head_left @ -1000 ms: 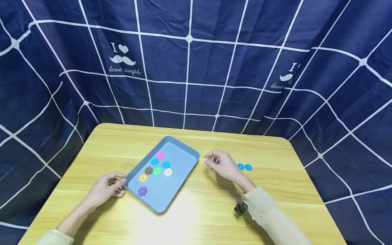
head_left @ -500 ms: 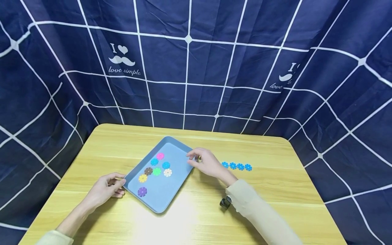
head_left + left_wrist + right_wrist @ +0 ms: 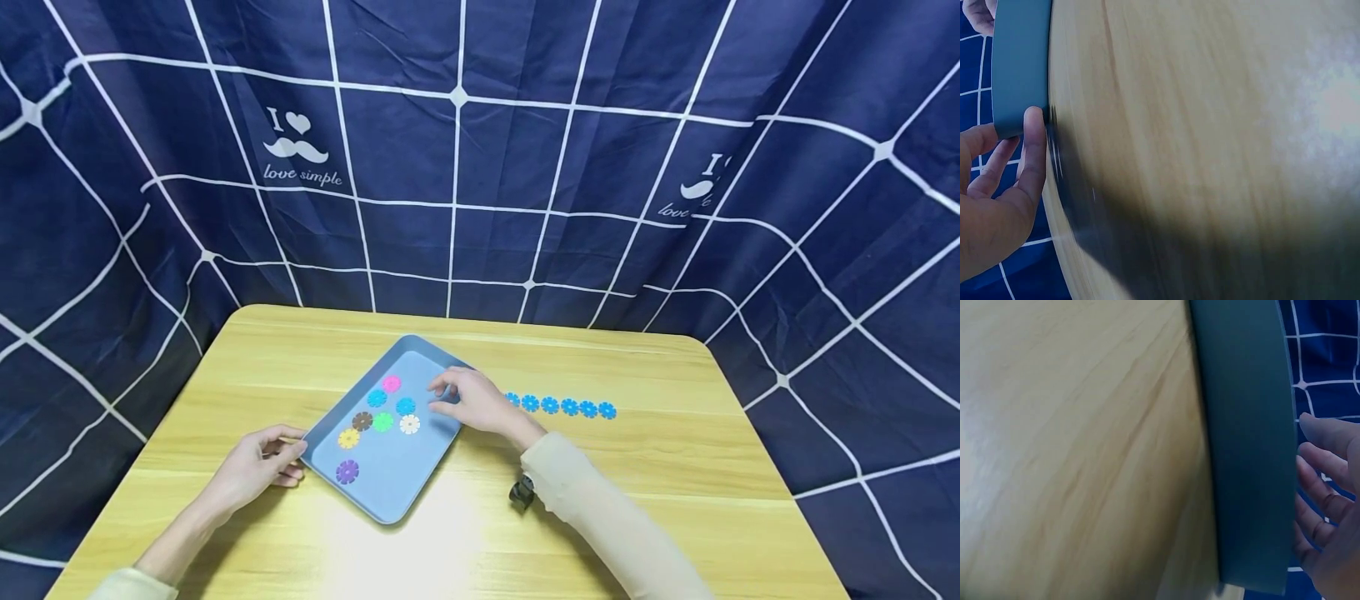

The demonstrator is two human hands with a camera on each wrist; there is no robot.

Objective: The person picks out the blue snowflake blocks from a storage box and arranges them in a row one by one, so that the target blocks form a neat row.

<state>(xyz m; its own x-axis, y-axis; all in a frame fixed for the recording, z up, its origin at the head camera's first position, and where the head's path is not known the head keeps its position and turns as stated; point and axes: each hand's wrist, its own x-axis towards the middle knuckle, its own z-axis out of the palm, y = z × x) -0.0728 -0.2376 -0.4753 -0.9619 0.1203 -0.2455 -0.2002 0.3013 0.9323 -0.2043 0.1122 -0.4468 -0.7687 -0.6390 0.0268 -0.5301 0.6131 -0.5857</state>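
Note:
A blue tray (image 3: 420,467) lies slantwise on the wooden table (image 3: 675,467) and holds several small flower-shaped discs: pink (image 3: 392,383), cyan (image 3: 377,397), blue (image 3: 406,406), brown (image 3: 362,421), green (image 3: 382,422), white (image 3: 409,424), yellow (image 3: 348,437) and purple (image 3: 347,472). My right hand (image 3: 453,398) hovers over the tray's right rim, fingers relaxed, holding nothing, closest to the blue disc. In the right wrist view its straight fingers (image 3: 1319,487) show beyond the tray wall (image 3: 1247,437). My left hand (image 3: 262,462) rests at the tray's left corner, thumb (image 3: 1035,150) against the tray wall (image 3: 1019,62).
A row of several blue discs (image 3: 558,406) lies on the table right of the tray. A small black wrist camera (image 3: 521,492) hangs under my right sleeve. Dark blue checked curtains (image 3: 465,183) close off the table's far and side edges.
My right hand has moved left from the table beside the blue disc row to above the tray's right rim, uncovering more of the row. The left hand and tray stayed put.

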